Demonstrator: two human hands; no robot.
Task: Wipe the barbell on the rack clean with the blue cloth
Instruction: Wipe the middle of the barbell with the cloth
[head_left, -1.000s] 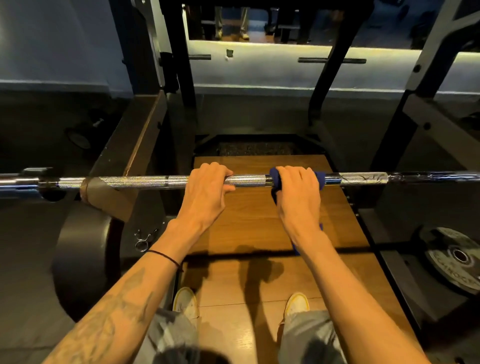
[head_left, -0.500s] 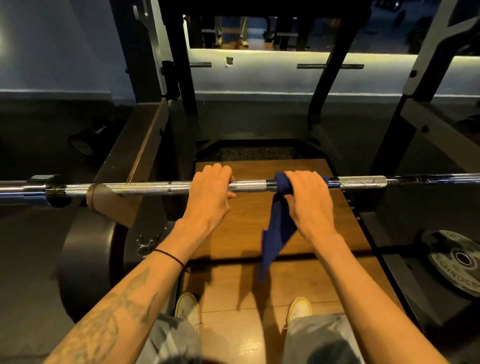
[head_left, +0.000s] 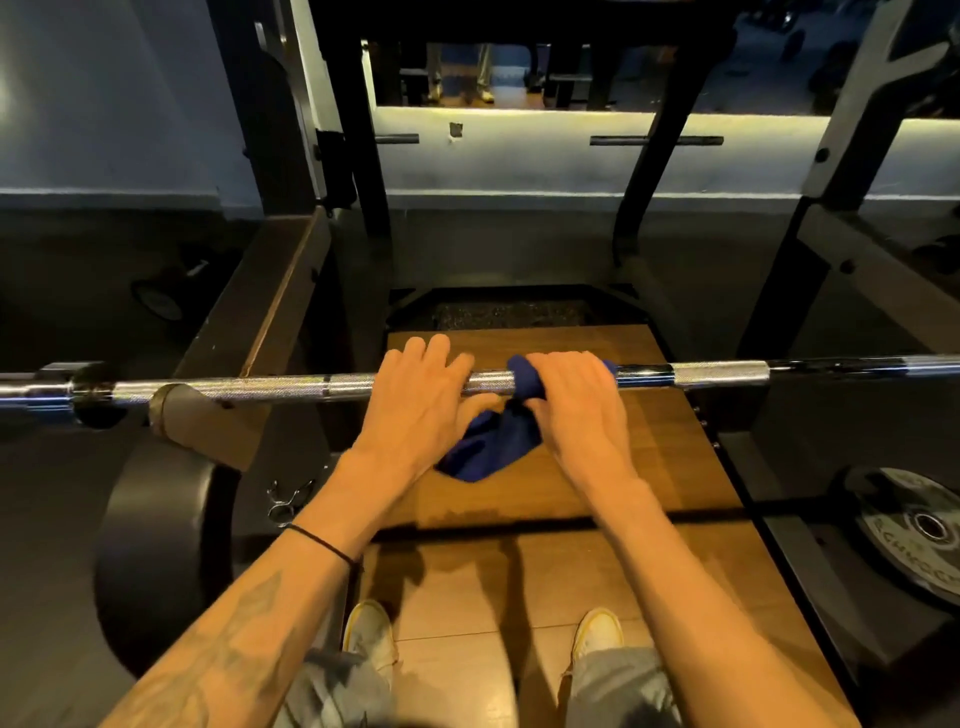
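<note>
Bar: the barbell (head_left: 291, 388) lies across the rack (head_left: 332, 156), running from the left edge of view to the right, above the wooden platform (head_left: 649, 467).
Cloth: the blue cloth (head_left: 493, 441) is draped over the middle of the bar, one end bunched on top beside the right knuckles, the rest hanging loose below between the two wrists.
Right hand: the right hand (head_left: 571, 400) is on top of the cloth, fingers curled over the bar and clamped on the fabric there.
Left hand: the left hand (head_left: 415, 400) lies over bare steel just left of the cloth, fingers fairly straight and spread rather than closed; the thumb reaches towards the hanging fabric, but I cannot tell if it touches.
Stage: I'd call this mid-wipe, working the centre section.
Done: hard to judge, since the steel shines along its whole length and no dirt line shows.
Left: likely the long knurled stretch towards the left sleeve and the stretch out to the right end.
Nearby: a weight plate (head_left: 914, 525) lies flat off the platform's right edge.
</note>
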